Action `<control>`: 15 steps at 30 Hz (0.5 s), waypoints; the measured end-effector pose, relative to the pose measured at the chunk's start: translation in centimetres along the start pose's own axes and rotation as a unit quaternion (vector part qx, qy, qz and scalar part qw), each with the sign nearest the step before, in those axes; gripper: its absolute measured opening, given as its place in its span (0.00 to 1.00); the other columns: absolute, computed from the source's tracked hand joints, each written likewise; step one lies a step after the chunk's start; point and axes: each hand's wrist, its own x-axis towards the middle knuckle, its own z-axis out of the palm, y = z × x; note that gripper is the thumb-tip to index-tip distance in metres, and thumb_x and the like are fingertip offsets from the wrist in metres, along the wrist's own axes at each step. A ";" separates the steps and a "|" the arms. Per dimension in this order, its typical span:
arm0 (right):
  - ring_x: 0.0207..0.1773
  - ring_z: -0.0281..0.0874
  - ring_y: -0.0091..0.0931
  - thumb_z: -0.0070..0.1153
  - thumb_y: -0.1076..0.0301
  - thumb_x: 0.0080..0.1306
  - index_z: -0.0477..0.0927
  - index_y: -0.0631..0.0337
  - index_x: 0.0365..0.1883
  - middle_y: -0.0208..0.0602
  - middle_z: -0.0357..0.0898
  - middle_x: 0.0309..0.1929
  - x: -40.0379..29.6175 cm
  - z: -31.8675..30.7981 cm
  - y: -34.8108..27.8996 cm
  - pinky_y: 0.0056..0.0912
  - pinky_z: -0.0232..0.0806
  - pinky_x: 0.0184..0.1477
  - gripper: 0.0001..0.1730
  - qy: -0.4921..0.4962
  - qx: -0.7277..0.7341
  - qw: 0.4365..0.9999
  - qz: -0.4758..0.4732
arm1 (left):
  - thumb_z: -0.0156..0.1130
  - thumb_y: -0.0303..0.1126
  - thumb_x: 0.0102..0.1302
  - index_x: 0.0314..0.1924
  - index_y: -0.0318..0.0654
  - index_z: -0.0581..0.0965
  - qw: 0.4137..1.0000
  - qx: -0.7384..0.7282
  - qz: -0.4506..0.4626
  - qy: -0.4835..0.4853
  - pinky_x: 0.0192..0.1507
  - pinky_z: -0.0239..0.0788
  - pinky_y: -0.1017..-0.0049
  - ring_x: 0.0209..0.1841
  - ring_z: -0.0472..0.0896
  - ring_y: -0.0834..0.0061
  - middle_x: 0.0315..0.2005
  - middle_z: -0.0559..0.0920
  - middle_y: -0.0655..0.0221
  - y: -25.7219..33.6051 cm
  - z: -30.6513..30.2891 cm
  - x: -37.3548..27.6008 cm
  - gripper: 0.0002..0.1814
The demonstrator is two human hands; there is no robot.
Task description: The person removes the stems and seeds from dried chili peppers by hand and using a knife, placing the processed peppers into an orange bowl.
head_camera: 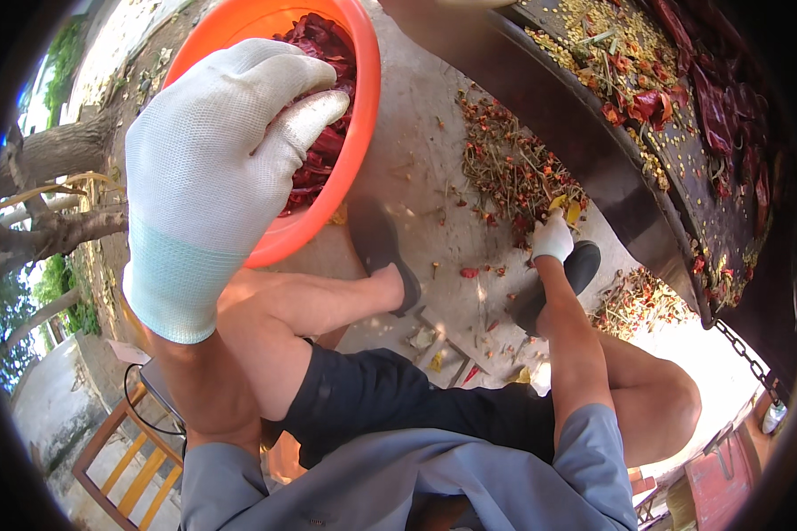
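My left hand (229,126), in a white knit glove with a pale blue cuff, is raised close to the camera over an orange plastic basin (366,86). Its fingers curl towards the thumb; no object shows between them, and the palm side is hidden. Dried red chili peppers (322,143) lie inside the basin, partly covered by the hand. Farther down, my right hand (552,237), gloved in white too, reaches to the concrete floor beside my shoe. Its fingertips meet a yellow leaf (573,212) at the edge of a heap of chili stems and scraps (505,146); whether they grip it is unclear.
A dark metal tray-like surface (687,192) at upper right bears yellow seeds (584,40) and more dried chilies (724,119). A chain (747,358) hangs from its corner. Another scrap heap (641,302) lies beneath. A wooden chair (129,458) and tree branches (60,156) are at left.
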 end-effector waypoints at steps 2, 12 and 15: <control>0.47 0.83 0.47 0.61 0.61 0.65 0.73 0.55 0.53 0.46 0.85 0.42 -0.7 0.2 0.4 0.50 0.74 0.47 0.20 0.013 -0.006 1.000 -0.020 | 0.67 0.28 0.63 0.44 0.34 0.83 1.000 0.006 0.008 0.000 0.50 0.74 0.70 0.45 0.84 0.61 0.43 0.85 0.60 -0.1 0.2 -0.1 0.10; 0.44 0.84 0.50 0.56 0.62 0.64 0.73 0.55 0.53 0.54 0.85 0.38 -1.9 -0.1 0.2 0.52 0.74 0.47 0.19 -0.022 0.019 0.995 0.098 | 0.67 0.30 0.63 0.44 0.37 0.84 0.999 0.006 0.047 0.004 0.48 0.75 0.70 0.44 0.84 0.60 0.42 0.85 0.61 -0.1 0.5 -0.4 0.10; 0.42 0.84 0.50 0.54 0.65 0.63 0.77 0.56 0.51 0.54 0.85 0.38 -2.6 -0.2 1.0 0.50 0.75 0.47 0.17 0.041 0.086 0.992 0.079 | 0.67 0.31 0.63 0.44 0.38 0.84 0.999 0.007 0.051 0.009 0.47 0.75 0.70 0.43 0.84 0.60 0.42 0.85 0.62 -0.7 0.3 -0.8 0.10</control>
